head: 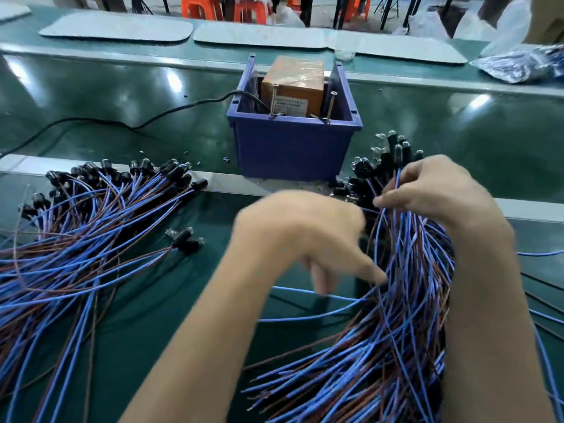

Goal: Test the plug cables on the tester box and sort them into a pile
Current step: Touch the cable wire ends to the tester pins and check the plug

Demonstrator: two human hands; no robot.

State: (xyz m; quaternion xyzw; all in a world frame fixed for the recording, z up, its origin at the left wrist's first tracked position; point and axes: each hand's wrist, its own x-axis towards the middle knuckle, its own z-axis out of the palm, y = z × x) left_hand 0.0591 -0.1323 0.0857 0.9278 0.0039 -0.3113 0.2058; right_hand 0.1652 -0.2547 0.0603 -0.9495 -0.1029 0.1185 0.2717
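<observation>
- Plug cables (406,300): blue/brown bundle at right, right hand (436,190) clenched round it just below the black heads.
- Left hand (299,233): blurred, fingertips down on the bundle's wires; can't tell if it grips.
- Second cable pile (76,233) lies at left.
- Tester box (293,83) sits in blue bin (293,148), behind both hands.

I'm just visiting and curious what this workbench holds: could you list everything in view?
Blue bin: one, blue, centre of the green bench.
Tester box: one, brown, inside the bin.
Power cord: one, black, runs left from the bin.
Cable pile: one, blue and brown wires with black plugs, left.
Loose cables: about two, black plugs, beside that pile.
Cable bundle: one, blue and brown, right.
Mats: at least three, grey, far side.
Stools: count unclear, orange, background.
Bags: several, clear plastic, far right.
Left hand: one, blurred, fingers reaching toward the bundle.
Right hand: one, fingers gripping the bundle near its plugs.
</observation>
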